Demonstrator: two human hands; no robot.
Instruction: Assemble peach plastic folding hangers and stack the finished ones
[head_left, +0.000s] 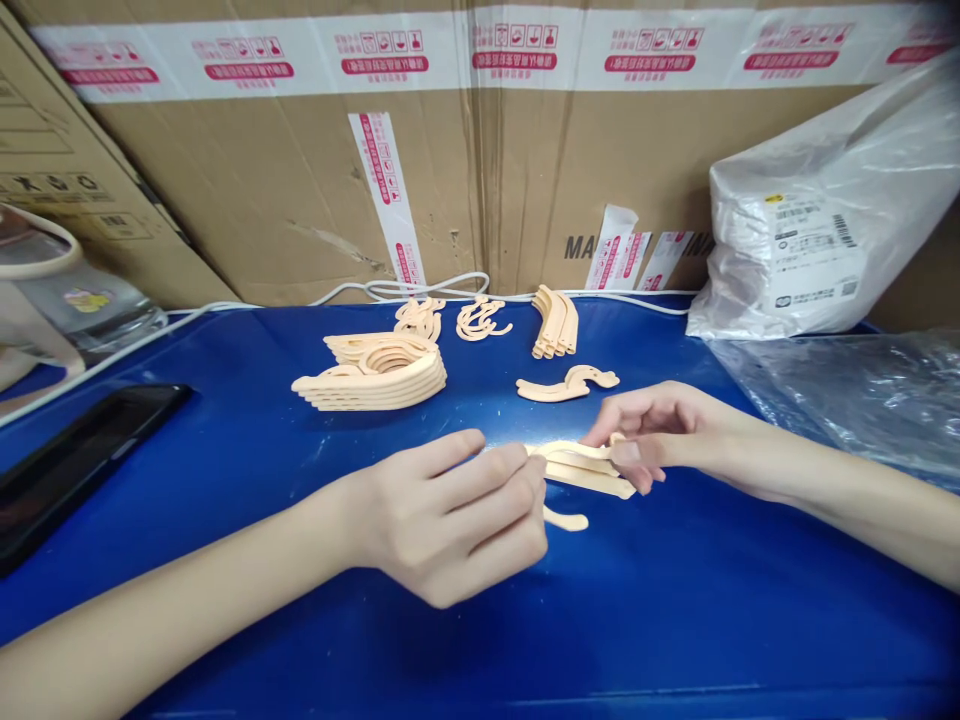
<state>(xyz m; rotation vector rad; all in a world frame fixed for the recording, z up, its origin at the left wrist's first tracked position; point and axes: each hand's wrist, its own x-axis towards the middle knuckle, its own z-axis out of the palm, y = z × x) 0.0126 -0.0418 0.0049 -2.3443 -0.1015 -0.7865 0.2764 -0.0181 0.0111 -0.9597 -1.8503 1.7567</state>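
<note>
Over the blue tabletop, my right hand (664,435) pinches the right end of a cream plastic folding hanger (577,462), thumb on the near side. At its left end is my left hand (457,515), fingers bent together; their tips are partly hidden, but they seem to grip the same hanger. A curved cream end (566,520) pokes out below the left fingertips. Just beyond my hands lies a loose curved hanger arm with a hook piece (568,384). Farther left sits a neat stack of cream hangers (371,375).
At the back are two piles of cream hooks (420,318) (481,318) and a bundle of hanger arms (556,322). A white cable (427,287) runs along cardboard boxes (300,180). A black phone (90,460) and clear container (97,290) stand left; a plastic parcel bag (810,220) stands right.
</note>
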